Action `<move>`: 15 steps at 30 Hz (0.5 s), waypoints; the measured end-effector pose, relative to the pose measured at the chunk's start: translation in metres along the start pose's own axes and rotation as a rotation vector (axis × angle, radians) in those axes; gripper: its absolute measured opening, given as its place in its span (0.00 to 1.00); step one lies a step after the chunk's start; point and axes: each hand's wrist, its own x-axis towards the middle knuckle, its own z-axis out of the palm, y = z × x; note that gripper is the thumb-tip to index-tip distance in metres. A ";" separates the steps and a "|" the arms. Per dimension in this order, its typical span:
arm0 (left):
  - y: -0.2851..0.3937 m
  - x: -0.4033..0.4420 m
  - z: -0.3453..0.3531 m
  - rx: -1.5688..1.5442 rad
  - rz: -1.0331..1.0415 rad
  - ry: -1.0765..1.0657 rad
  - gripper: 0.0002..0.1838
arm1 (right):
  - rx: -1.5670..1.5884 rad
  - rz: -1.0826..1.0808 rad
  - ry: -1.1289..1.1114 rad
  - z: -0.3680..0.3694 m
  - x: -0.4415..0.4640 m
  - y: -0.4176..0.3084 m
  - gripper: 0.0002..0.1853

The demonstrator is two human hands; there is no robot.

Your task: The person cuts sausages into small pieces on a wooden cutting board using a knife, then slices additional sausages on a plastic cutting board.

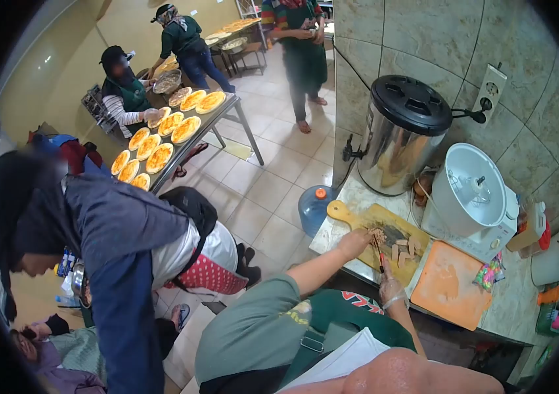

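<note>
A knife (378, 249) is gripped by the right hand (390, 289) over a wooden board (357, 221).
The knife is probably light and stiff, best taken by its handle (381, 264); the board's blunt, tan pieces (413, 244) are likely soft. The left hand (356, 243) is set at crumbly chopped bits (377, 234); whether any are pinched cannot be told.

Bright light glints on the steel urn (394, 152); wide-angle edges bend into black.

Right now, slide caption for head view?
Left hand by chopped tan food, right hand holding red-handled knife over yellow handled board.
</note>
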 end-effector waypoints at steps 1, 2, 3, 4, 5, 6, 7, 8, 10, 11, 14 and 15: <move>-0.001 0.001 0.000 0.006 0.002 0.008 0.05 | -0.001 -0.008 0.007 -0.003 0.001 -0.004 0.34; -0.002 0.001 0.000 0.020 0.020 -0.005 0.05 | -0.014 0.014 -0.025 -0.005 0.000 -0.007 0.34; -0.003 0.001 0.001 0.032 0.036 -0.020 0.05 | -0.026 0.037 -0.058 -0.006 0.000 -0.009 0.35; -0.003 0.002 0.002 0.038 0.038 -0.015 0.05 | -0.026 0.031 -0.052 -0.005 0.002 -0.007 0.35; -0.002 0.003 0.003 0.055 0.022 -0.034 0.05 | -0.023 0.016 -0.047 -0.001 0.004 -0.005 0.35; -0.001 0.004 0.003 0.072 0.006 -0.054 0.05 | -0.020 0.003 -0.044 0.001 0.004 -0.003 0.35; 0.000 0.004 0.003 0.074 0.007 -0.053 0.05 | -0.019 0.001 -0.042 0.003 0.005 -0.002 0.35; 0.000 0.005 0.004 0.089 -0.002 -0.086 0.05 | -0.031 -0.023 -0.018 0.004 0.004 -0.003 0.36; 0.000 0.005 0.005 0.104 -0.010 -0.120 0.06 | -0.042 -0.045 0.007 0.005 0.005 -0.003 0.36; 0.001 0.005 0.004 0.106 -0.021 -0.108 0.05 | -0.035 -0.048 0.002 0.006 0.006 -0.003 0.37; 0.002 0.005 0.001 0.092 -0.020 -0.097 0.06 | -0.028 -0.071 -0.008 0.009 0.013 -0.001 0.39; 0.001 0.005 0.000 0.075 -0.011 -0.097 0.07 | -0.028 -0.092 -0.014 0.011 0.015 -0.001 0.39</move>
